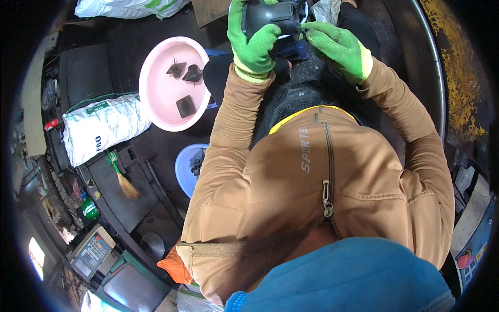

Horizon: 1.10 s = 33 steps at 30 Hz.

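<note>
At the top of the view, my left hand (pixel 253 46), in a green glove, grips a black hollow plastic fitting (pixel 273 20) by its side. Part of the fitting is hidden by the fingers and the upper edge. My right hand (pixel 340 48), gloved alike, has its fingers pressed together at the fitting's right rim; whatever they pinch is too small to make out. Below the fitting, a dark blue object (pixel 292 49) lies by my lap. Left of my left arm stands a pink tub (pixel 152 112) with three dark molded pieces (pixel 185 106) in it.
A smaller pale blue tub (pixel 182 174) holds dark pieces. Farther left are a white sack (pixel 106 125), a green-handled straw brush (pixel 125 183) and a keypad panel (pixel 93 253). On the right run a curved metal edge (pixel 435 57) and a worn yellow surface (pixel 460 67).
</note>
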{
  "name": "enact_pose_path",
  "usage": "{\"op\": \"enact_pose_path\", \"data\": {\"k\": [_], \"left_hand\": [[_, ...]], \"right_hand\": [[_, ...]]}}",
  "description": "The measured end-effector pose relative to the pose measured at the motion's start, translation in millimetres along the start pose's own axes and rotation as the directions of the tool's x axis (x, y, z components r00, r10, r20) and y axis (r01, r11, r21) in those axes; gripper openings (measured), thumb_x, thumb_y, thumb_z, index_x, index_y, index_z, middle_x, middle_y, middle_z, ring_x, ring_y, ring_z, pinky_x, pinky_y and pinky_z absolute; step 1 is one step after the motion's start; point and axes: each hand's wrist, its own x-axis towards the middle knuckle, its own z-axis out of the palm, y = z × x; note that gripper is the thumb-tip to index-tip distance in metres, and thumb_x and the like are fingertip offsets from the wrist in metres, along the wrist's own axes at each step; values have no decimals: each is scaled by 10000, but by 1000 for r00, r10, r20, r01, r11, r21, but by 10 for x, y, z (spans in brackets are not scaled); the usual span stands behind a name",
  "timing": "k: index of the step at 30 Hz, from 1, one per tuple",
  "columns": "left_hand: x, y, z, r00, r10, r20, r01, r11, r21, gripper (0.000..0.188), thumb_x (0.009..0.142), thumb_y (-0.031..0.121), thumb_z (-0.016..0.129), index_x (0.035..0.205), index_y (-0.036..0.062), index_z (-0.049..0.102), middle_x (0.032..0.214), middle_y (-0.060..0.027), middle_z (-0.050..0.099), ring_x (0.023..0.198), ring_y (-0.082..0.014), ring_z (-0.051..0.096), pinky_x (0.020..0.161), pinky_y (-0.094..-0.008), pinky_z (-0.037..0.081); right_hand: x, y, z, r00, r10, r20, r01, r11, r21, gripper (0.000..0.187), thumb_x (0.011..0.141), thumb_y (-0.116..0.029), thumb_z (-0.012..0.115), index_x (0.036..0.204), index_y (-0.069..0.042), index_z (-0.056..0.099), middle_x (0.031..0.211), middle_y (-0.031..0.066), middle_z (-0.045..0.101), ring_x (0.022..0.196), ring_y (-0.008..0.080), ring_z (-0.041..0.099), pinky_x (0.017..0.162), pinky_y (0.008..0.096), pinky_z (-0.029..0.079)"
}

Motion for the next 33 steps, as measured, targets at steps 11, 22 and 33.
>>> {"op": "enact_pose_path", "data": {"k": [11, 22, 33], "left_hand": [[234, 31, -188, 799, 432, 419, -600, 623, 502, 770, 800, 254, 724, 1459, 63, 376, 1453, -179, 389, 1160, -298, 539, 1036, -445, 418], [-68, -194, -126, 950, -157, 270, 179, 982, -55, 1064, 739, 447, 679, 1559, 107, 93, 1508, -156, 309, 1357, -307, 403, 1131, -474, 354], [-25, -2, 13, 781, -499, 376, 601, 436, -669, 662, 818, 437, 592, 1353, 50, 549, 1296, -208, 614, 1227, -351, 567, 1087, -493, 420]], "right_hand": [[-89, -412, -4, 898, 223, 380, -406, 752, 519, 415, 1050, -356, 442, 1212, -12, 606, 585, -87, 328, 441, 41, 272, 440, 209, 318], [427, -285, -427, 845, -496, 200, 535, 781, -321, 316, 856, -3, 589, 1164, -27, 655, 1054, 69, 684, 904, 147, 647, 797, 302, 543], [282, -583, -494, 910, -383, 156, 391, 673, -628, 324, 877, -123, 704, 1189, -57, 643, 954, 87, 702, 801, 176, 677, 728, 301, 539]]}}
